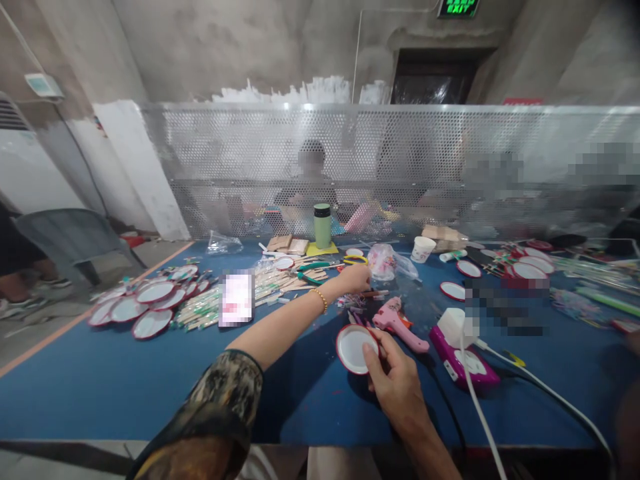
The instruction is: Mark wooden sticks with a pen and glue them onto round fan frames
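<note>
Dish (351,348) looks light, stiff, slick; best pinched at the rim (337,345), as right grip (397,379) does; left grip (356,279): cannot tell.

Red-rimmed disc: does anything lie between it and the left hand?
Yes: small loose pieces lie on the table between the left hand and the disc, which the right hand holds.

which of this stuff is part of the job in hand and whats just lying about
Likely part of the job:
- red-rimmed white disc, held in the right hand
- similar discs piled on the left
- pink glue gun
- clear plastic bag, near the left hand

Probably just lying about:
- green tumbler
- paper cup
</note>
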A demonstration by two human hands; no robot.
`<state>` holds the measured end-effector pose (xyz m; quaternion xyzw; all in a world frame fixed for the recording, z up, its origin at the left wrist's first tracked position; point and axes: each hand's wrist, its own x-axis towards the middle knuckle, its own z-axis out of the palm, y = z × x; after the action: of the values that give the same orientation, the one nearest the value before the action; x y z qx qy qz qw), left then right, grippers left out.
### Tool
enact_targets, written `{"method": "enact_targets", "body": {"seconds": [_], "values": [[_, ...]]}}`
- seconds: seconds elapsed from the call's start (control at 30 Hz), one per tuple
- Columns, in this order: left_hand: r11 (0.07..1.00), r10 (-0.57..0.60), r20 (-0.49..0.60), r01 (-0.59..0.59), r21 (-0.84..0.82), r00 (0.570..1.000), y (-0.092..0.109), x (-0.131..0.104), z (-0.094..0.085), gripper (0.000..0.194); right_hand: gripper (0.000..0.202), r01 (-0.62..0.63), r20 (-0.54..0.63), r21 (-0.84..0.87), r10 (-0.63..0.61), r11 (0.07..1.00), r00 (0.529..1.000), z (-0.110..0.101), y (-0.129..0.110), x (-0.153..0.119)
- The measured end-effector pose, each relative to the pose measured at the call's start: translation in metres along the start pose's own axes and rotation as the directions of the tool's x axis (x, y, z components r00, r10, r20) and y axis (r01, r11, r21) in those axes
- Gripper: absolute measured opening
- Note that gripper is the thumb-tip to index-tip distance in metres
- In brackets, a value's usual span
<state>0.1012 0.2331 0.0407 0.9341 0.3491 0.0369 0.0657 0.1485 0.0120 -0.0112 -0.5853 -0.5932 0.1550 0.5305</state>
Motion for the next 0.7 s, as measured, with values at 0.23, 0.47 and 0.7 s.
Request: {"method": "enact_targets", "body": {"seconds": [0.23, 0.47, 0.7], "values": [[0.999, -0.025, 0.063, 0.026, -0.029, 0.998, -0.004, 0.012, 0.002, 0.028, 0.032, -0.011, 0.015, 0.013, 0.01, 1.0, 1.0, 0.0, -0.003, 0.0], [0.991, -0.077, -0.017, 0.075, -0.113, 0.997, -0.045, -0.002, -0.017, 0.023, 0.035, -0.009, 0.041, 0.023, 0.008, 1.0, 0.999, 0.0, -0.006, 0.001], [0.991, -0.074, -0.045, 0.069, -0.113, 0.996, -0.059, -0.008, -0.005, 0.014, 0.035, -0.006, 0.04, 0.027, 0.005, 1.0, 0.999, 0.0, -0.006, 0.0]]}}
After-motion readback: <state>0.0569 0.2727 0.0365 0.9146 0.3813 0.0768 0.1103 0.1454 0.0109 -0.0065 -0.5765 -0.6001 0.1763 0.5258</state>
